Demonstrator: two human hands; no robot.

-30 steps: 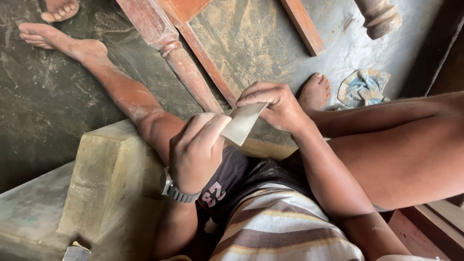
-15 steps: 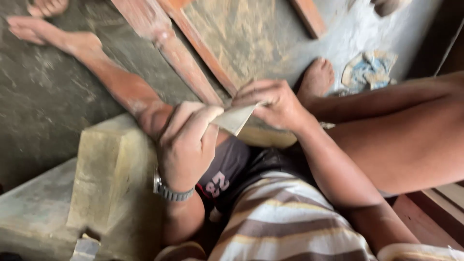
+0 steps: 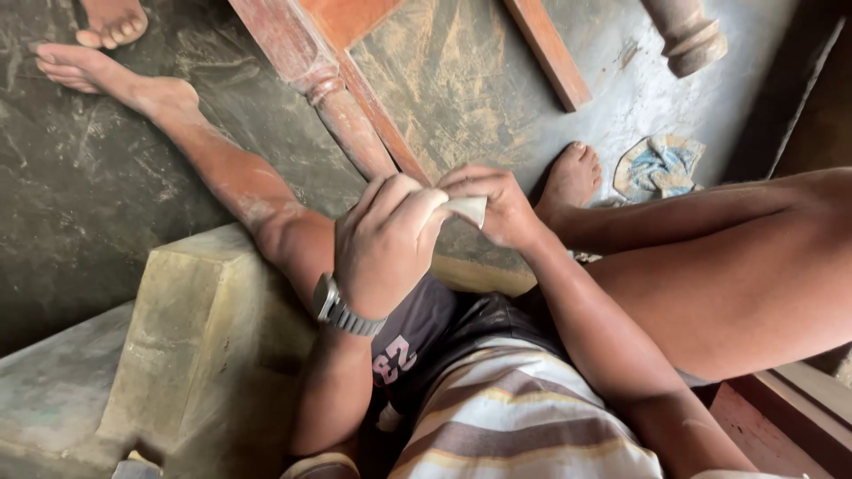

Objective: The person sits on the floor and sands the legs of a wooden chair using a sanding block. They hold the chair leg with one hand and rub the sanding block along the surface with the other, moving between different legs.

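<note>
Folding a small pale sheet [image 3: 468,209], likely sandpaper, a seated person is closing both hands over it, where half a second ago a wider flap was still showing between the fingers. The left hand [image 3: 386,244], a watch [image 3: 335,306] on its wrist, is curling tightly around one end; the right hand [image 3: 497,202] is pinching the other end between thumb and fingertips. The sheet is being held just in front of the turned wooden post [image 3: 333,98], whose reddish length is lying on the dusty floor [image 3: 106,195]. To the right of the post a crumpled blue rag [image 3: 658,167] is resting near the person's foot [image 3: 570,177]. Left of the post, the other leg [image 3: 213,168] is stretching out. Nothing is blocking the hands.
</note>
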